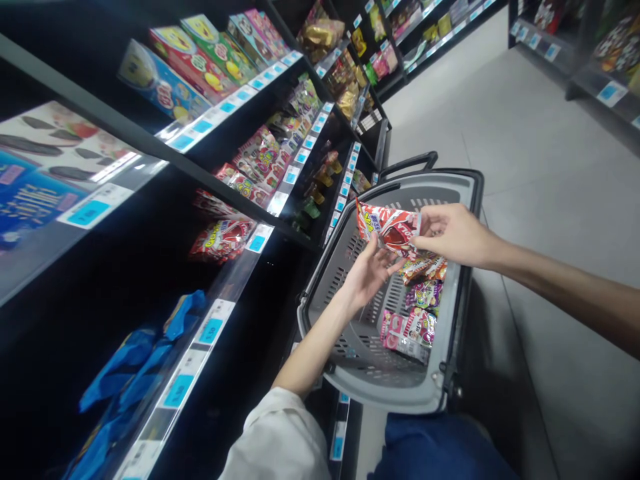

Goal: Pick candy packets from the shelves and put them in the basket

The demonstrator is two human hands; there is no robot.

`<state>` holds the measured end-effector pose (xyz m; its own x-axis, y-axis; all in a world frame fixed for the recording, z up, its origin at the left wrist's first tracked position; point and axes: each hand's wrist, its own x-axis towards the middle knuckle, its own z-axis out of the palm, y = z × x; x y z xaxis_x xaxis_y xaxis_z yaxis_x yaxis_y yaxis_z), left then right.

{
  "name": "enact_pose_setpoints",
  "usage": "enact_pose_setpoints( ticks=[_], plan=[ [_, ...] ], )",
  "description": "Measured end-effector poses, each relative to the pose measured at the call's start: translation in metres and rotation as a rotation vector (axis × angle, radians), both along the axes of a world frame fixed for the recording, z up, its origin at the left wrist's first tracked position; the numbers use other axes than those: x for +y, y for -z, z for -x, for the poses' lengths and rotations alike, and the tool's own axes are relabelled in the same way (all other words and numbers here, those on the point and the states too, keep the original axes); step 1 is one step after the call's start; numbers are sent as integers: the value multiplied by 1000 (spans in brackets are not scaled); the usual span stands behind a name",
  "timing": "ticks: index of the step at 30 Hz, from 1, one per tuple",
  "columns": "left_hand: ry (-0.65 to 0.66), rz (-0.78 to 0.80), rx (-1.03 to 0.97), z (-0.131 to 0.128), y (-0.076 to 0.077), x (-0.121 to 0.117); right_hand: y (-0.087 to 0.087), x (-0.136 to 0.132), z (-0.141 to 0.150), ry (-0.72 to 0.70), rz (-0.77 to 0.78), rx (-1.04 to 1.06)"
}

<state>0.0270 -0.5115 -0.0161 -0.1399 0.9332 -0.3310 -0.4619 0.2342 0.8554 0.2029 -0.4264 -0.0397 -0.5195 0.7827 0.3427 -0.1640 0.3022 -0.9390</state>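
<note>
A red and white bag of cola candy [399, 232] is held over a grey shopping basket [459, 360]. My right hand [453, 233] pinches the right end of the bag between thumb and fingers. At the bag's lower left edge is my left hand [367, 273], its thumb against the packet and its fingers reaching beneath it. Inside the basket, along its right side, lie an orange candy bag [424, 268], a purple candy bag [424, 295], a white and red packet [421, 325] and a pink packet [397, 328].
Dark shelves on the left carry colourful boxes [195, 63], red candy bags [225, 239] and blue packets [143, 363]. Price tags [210, 330] line the shelf edges. The basket's black handle [409, 163] leans toward the shelving. Grey tiled floor [540, 233] lies to the right.
</note>
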Motion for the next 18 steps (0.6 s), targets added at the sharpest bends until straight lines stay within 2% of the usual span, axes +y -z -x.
enact_pose_setpoints(
  ticks=[2,5,8,10,14,18],
  plan=[
    [31,-39,-25,-3,-1,-1,0,-3,-1,45,-87,-31],
    [15,-108,-59,-5,-4,-3,-2,-11,-3,63,-320,-140],
    [-11,-147,-77,-4,-7,-4,-2,-17,-4,-81,-557,-305],
    [-8,-141,-67,-2,-8,-4,-1,-18,-2,-168,-640,-404],
    [9,-144,-32,0,-7,-4,2,-15,2,-192,-673,-425],
    [9,-120,-13,2,-7,-4,0,-16,1,-210,-552,-387]
  ],
)
